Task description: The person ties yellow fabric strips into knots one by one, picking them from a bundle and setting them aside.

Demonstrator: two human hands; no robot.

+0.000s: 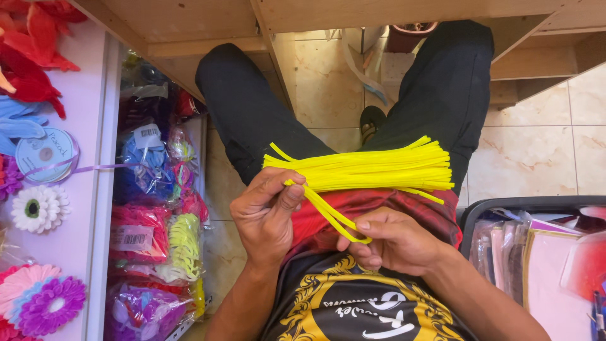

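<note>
Pipe cleaners (372,169), bright yellow and fuzzy, lie in a loose bundle across my lap, resting on both thighs of my black trousers (252,120) so the long stems have support along their length and do not slide to the tiled floor (543,145). I judge the lap serves as a tray because both my hands are busy.

My left hand (265,211) is curled nearly closed, thumb pressed against forefinger, pinching the near ends of a few stems at the bundle's left end. My right hand (394,243) is also mostly closed, thumb and forefinger nipping the lower end of a small group of stems (328,215) that slants down out of the bundle. Held at both ends like this, these few stems stay apart from the rest.

The stems look soft and bristly, thin and straight, with slightly ragged, uneven tips at the right side. Under them shows a fold of red cloth (379,205) over my black shirt with its gold and white print (353,306).

To my left, a white shelf (95,189) carries fabric flowers (39,207) in white, pink and purple, and a spool of ribbon (44,153). Beside it, clear plastic packets (158,221) of coloured craft material stand crowded together. To my right, a dark tray (480,211) holds pale sheets in sleeves.
</note>
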